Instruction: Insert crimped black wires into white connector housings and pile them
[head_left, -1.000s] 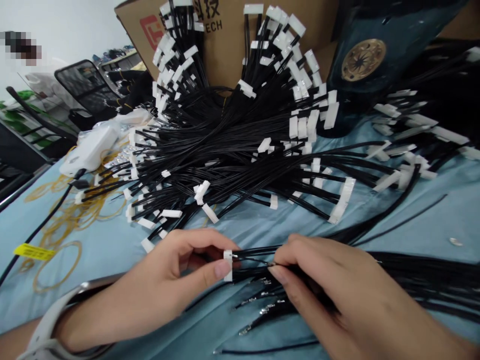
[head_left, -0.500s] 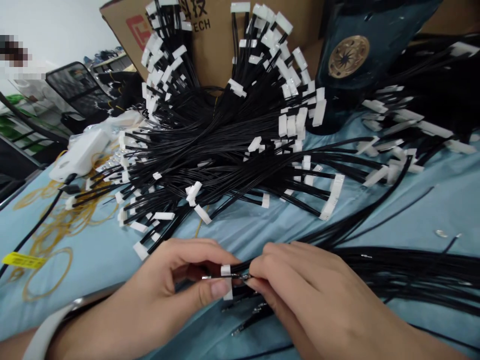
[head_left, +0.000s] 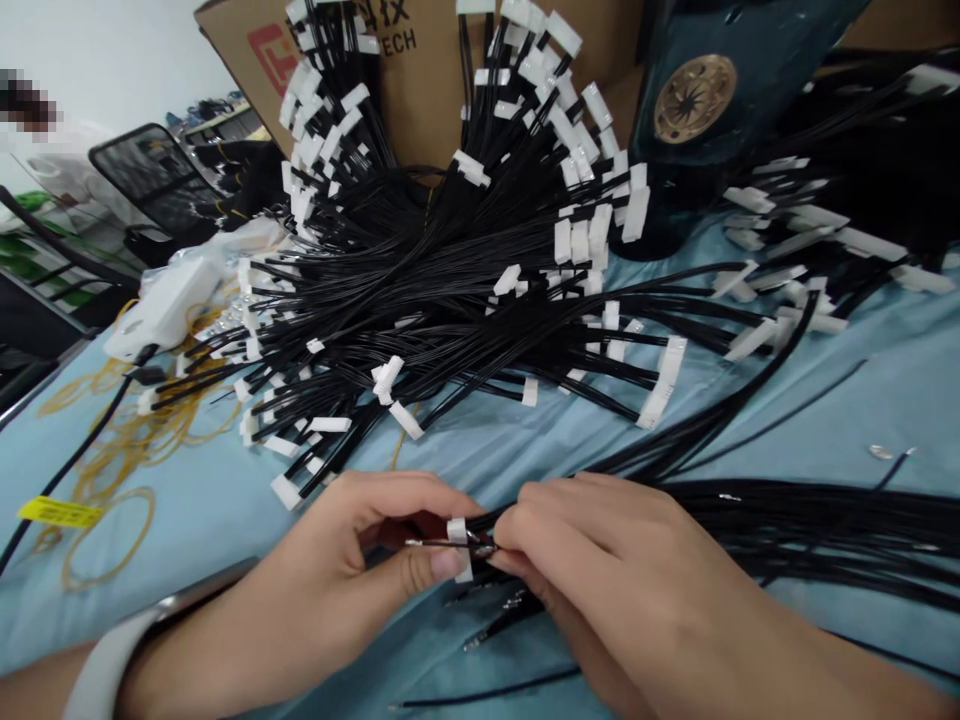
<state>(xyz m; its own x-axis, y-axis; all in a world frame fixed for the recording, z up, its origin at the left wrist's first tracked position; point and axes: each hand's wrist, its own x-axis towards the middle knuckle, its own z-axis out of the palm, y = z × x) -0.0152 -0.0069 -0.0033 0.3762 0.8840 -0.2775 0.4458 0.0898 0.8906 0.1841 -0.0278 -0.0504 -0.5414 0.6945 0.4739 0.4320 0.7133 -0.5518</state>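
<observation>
My left hand pinches a small white plastic connector between thumb and forefinger near the table's front edge. Close against it, my right hand pinches a thin black wire with a metal tip right at the connector's side. A metal pin shows across the connector on the left. More black wires with bare metal terminals lie under my right hand. A loose bundle of black wires runs off to the right.
A big heap of finished black harnesses with white connectors fills the middle of the blue cloth. Behind stand a cardboard box and a dark teal bag. Yellow rubber bands and a white adapter lie left.
My right hand has slid left along the wire until its fingertips meet the connector. My left hand has kept its pinch. The view has shifted slightly.
</observation>
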